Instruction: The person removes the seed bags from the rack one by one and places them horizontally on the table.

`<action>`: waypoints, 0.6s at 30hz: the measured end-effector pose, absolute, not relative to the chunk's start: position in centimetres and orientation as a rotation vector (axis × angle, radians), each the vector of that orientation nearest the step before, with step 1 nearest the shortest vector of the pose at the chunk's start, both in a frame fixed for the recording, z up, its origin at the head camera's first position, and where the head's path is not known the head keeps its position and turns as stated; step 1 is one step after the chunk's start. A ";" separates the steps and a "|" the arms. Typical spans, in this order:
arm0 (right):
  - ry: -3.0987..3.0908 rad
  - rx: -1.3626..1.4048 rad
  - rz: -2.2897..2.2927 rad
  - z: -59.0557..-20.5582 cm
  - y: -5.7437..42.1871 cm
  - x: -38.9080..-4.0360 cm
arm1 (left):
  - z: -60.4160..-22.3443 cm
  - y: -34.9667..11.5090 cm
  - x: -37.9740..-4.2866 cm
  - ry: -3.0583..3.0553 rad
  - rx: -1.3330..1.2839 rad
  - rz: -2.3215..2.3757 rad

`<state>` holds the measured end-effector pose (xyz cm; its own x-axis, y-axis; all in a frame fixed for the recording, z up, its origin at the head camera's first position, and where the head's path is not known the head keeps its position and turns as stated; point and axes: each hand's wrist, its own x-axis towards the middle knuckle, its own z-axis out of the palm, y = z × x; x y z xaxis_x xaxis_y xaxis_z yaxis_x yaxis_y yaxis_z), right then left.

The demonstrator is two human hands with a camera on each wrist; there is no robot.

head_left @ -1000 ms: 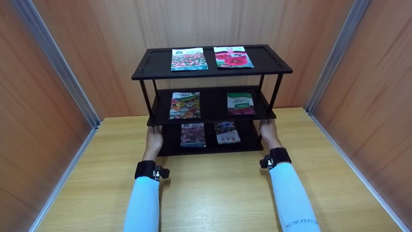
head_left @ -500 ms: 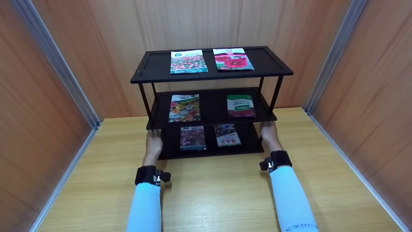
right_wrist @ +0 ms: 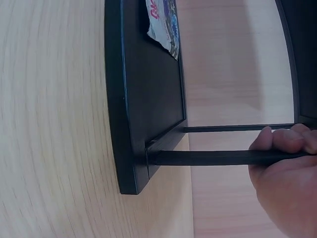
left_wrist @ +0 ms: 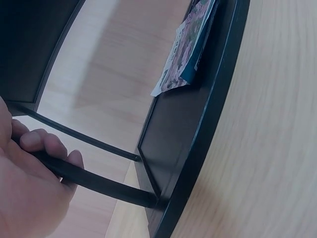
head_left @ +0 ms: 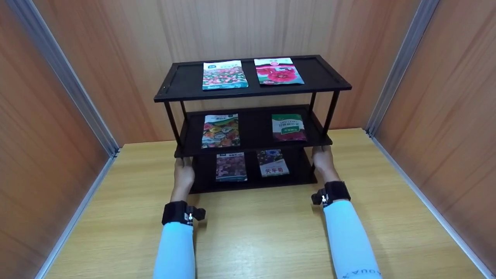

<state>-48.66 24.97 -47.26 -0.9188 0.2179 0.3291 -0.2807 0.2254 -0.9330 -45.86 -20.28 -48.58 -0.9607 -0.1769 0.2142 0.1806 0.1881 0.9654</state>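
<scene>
A black three-tier shelf rack (head_left: 255, 133) stands in front of me, with flat seed packets on every tier. My left hand (head_left: 183, 176) grips its front left post (left_wrist: 99, 182) between the lower two tiers, fingers curled round it in the left wrist view. On the other side my right hand (head_left: 324, 159) holds the front right post (right_wrist: 213, 157) the same way. The top tier bears a pink flower packet (head_left: 224, 75) and a red flower packet (head_left: 279, 71). A multicoloured packet (head_left: 221, 131) and a green packet (head_left: 289, 128) lie on the middle tier. Two more packets, a pinkish one (head_left: 231, 167) and a white-and-blue one (head_left: 272, 163), lie on the bottom tier.
Pale wooden tabletop (head_left: 248, 232) extends in front of the rack and to both sides. Wood-grain panels enclose it: a back wall (head_left: 248, 27), a left wall (head_left: 46, 128) and a right wall (head_left: 438, 116), with grey metal strips at the corners.
The rack and both hands sit slightly lower in view than a second ago, and the rack's left side has shifted a little toward me. Both hands keep their hold on the posts.
</scene>
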 end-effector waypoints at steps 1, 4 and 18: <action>-2.116 0.060 1.733 -47.2 24.9 -48.7 | -48.5 -20.3 -45.8 -2.195 0.001 -1.838; -2.102 0.051 1.740 -47.1 24.8 -48.7 | -48.5 -20.3 -45.9 -2.172 -0.034 -1.858; -2.078 0.047 1.756 -47.4 24.8 -48.7 | -49.1 -20.3 -46.0 -2.187 -0.038 -1.792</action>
